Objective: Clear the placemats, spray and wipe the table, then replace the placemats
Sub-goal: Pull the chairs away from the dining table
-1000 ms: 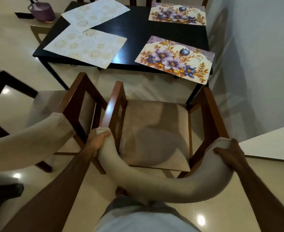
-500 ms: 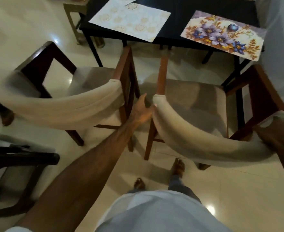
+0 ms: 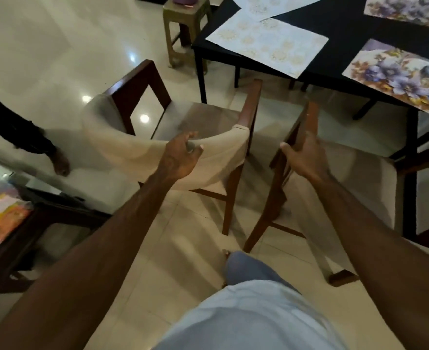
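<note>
We see no brand, label or writing that can be read anywhere; the colourful packet (image 3: 1, 213) far left of the table is too blurred to tell.

Our landmark is the black table (image 3: 354, 26) at the upper right. Four placemats lie on it. A pale mat (image 3: 266, 44) with gold rosettes lies at the table's near left corner, and a second pale mat (image 3: 264, 5) lies behind it, their corners overlapping. A floral mat (image 3: 397, 74) with purple flowers lies at the table's near right edge and hangs a little over it. Another floral mat (image 3: 405, 8) lies farther back on the right.

In front of the table stand two wooden chairs with beige backs. Our left hand (image 3: 181, 157) reaches forward, arm stretched, over the curved back of the left chair (image 3: 132, 152). Its fingers are loosely curled above the fabric; whether they already touch it we cannot tell, and they hold nothing. Our right hand (image 3: 304, 152) is stretched out too, fingers straight and spread, resting against the wooden post of the right chair (image 3: 359, 178), which is blurred.

Left of the table stands a small stool (image 3: 185, 11) with a purple thing on it. Far left of the table, another person's foot (image 3: 60, 164) is on the tiled floor.
</note>
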